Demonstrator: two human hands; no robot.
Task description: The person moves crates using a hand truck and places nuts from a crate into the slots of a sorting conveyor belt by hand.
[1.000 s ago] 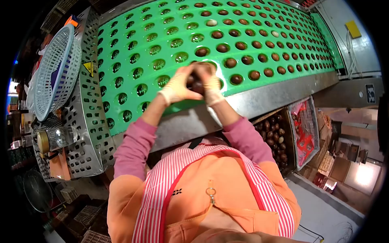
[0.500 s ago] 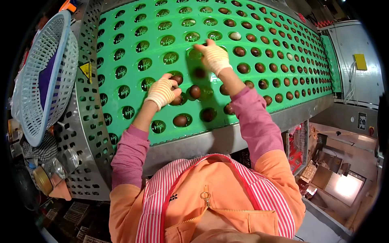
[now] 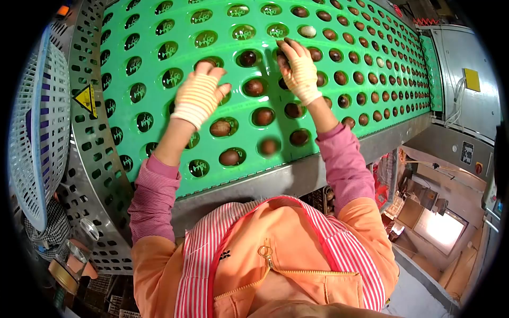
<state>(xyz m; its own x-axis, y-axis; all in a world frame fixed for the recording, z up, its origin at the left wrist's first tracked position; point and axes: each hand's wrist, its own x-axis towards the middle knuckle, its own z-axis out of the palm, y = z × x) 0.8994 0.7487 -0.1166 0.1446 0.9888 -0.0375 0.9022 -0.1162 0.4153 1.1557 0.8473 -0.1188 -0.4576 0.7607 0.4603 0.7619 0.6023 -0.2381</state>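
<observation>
Brown eggs (image 3: 254, 87) sit singly in the oval hollows of a green plastic sheet (image 3: 159, 143). Both my hands wear cream striped gloves that leave the fingertips bare. My left hand (image 3: 201, 95) hovers over the left hollows, its thumb apart from its fingers, with nothing visibly held. My right hand (image 3: 298, 69) is curled low over a hollow farther right; what lies under its fingers is hidden in shadow. One egg near the front edge (image 3: 269, 147) is blurred by motion. Another egg (image 3: 220, 127) rests just below my left hand.
At left, a perforated metal guard (image 3: 98, 175) carries a yellow warning sign (image 3: 86, 100), beside a pale blue basket (image 3: 40, 132). A metal rail (image 3: 254, 183) runs along the front. A grey cabinet (image 3: 450, 69) stands right. Filled hollows include a whitish egg (image 3: 307, 32).
My left hand has moved up and away from the eggs it was touching, and its fingers have spread. My right hand has shifted slightly right and curled. More hollows near my hands hold eggs.
</observation>
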